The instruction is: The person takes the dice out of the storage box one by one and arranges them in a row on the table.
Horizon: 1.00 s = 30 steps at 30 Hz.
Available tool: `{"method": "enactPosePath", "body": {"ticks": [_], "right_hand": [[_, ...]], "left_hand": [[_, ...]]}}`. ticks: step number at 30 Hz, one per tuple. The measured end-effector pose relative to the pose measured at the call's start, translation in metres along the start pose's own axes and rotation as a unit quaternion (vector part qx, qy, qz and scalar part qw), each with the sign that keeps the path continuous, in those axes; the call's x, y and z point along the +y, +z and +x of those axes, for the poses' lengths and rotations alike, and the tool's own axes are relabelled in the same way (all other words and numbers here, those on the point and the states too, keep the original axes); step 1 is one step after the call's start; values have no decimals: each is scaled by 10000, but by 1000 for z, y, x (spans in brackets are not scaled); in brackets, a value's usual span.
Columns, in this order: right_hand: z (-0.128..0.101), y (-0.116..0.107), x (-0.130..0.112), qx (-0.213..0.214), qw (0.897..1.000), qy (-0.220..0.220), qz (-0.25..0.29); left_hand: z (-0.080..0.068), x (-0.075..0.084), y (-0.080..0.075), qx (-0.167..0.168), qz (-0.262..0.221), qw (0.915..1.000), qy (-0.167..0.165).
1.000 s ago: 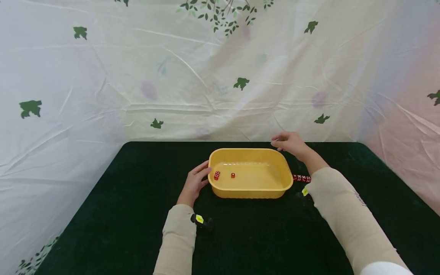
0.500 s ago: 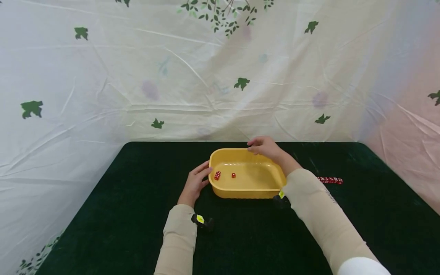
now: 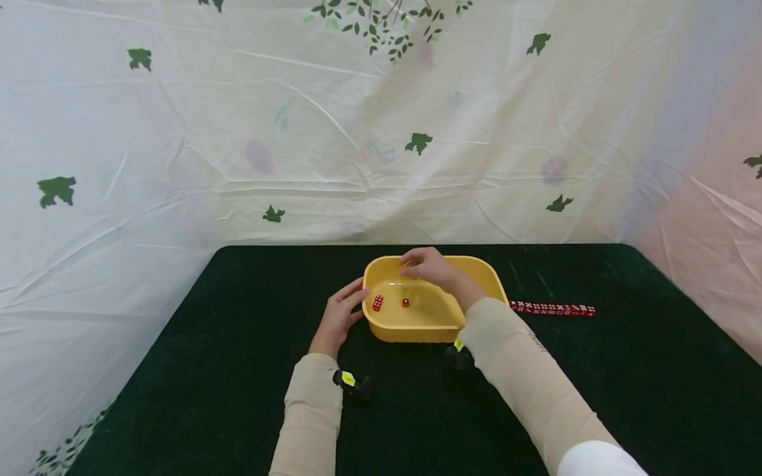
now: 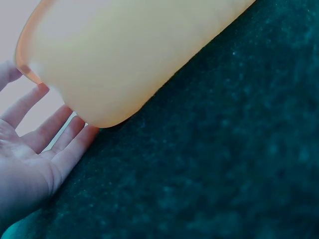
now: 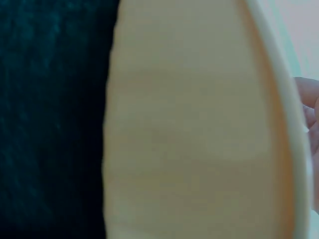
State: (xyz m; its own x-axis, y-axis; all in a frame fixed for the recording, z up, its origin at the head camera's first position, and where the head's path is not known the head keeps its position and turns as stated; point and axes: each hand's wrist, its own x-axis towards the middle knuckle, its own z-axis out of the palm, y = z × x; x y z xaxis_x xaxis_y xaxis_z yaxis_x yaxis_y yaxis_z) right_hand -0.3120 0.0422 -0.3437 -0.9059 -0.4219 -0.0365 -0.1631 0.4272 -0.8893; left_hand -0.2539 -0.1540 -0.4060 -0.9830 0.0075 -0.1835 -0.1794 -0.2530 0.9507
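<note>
Directly above the yellow tub (image 3: pixel 483 277), the right hand (image 3: pixel 430 266) hovers with fingers curled downward and bunched; whether they pinch anything cannot be told from the head view, and the right wrist view shows only the tub's pale wall (image 5: pixel 189 129) and a sliver of finger at the edge. Two red dice (image 3: pixel 377 303) and (image 3: pixel 405 303) lie on the tub floor, toward its nine o'clock end, just below and at about seven o'clock from the right fingertips. The tub's long axis runs three to nine o'clock across the dark green table (image 3: pixel 208 370). At its nine o'clock end the left hand (image 3: pixel 339 316) rests with fingers straight and slightly spread, touching the outer wall, as the left wrist view confirms (image 4: pixel 35 149). Outside the tub, at three o'clock, a row of red dice (image 3: pixel 552 308) lies end to end along the same axis, well apart from both hands. The right hand is the nearer to the dice inside.
</note>
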Motion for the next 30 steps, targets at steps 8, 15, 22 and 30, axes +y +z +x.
{"method": "enactPosePath", "body": {"ticks": [8,15,22,30], "right_hand": [[6,17,2,-309,9982,350,-369],[8,33,0,-345,9973,378,-535],[10,42,6,-422,9958,499,-643],[12,48,9,-575,9934,682,-716]], "left_hand": [[2,-1,0,-41,-28,10000,-24],[2,-1,0,-113,-43,9999,29],[2,-1,0,-117,-15,9999,-29],[0,1,-1,-153,5,9999,7]]}}
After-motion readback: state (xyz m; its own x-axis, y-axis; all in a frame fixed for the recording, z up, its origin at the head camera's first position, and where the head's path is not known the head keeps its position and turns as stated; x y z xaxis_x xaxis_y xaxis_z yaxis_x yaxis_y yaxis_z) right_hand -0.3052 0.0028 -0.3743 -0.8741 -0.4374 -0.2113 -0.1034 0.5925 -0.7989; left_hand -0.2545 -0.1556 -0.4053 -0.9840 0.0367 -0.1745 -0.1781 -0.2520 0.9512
